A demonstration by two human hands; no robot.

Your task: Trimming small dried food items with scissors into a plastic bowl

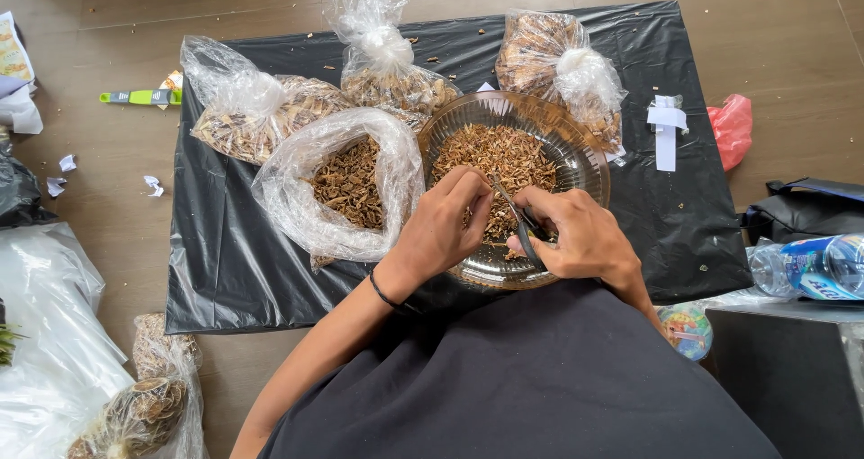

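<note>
Snipping a small dried piece over the clear plastic bowl (pixel 576 144), we hold it pinched in the fingertips of our left hand (pixel 445 220), which are closed together on it right above the heap of brown cut bits (pixel 499 157). The piece itself is too small to make out clearly. Our right hand (pixel 576 238) is clamped around the dark handles of the scissors (pixel 517 220), whose blades point up and left toward the left fingertips.

To do this well, we judge it best to keep the pinch just behind the cut line so the blades meet the piece and not our fingers. We should also keep both hands over the middle of the bowl so the cuttings drop into the heap rather than over the rim. Short, shallow snips near the blade tips should give the most control.

Just left of the bowl and touching it lies an open clear bag (pixel 346 184) of darker dried pieces. Behind them sit three tied bags (pixel 261 108) of similar dried material, all on a black plastic sheet (pixel 225 261) spread on the wooden floor (pixel 117 171). Crumbs lie scattered over the sheet. A red bag (pixel 733 128) lies off the right edge, a water bottle (pixel 814 265) farther right and a green-handled tool (pixel 139 97) to the left.
</note>
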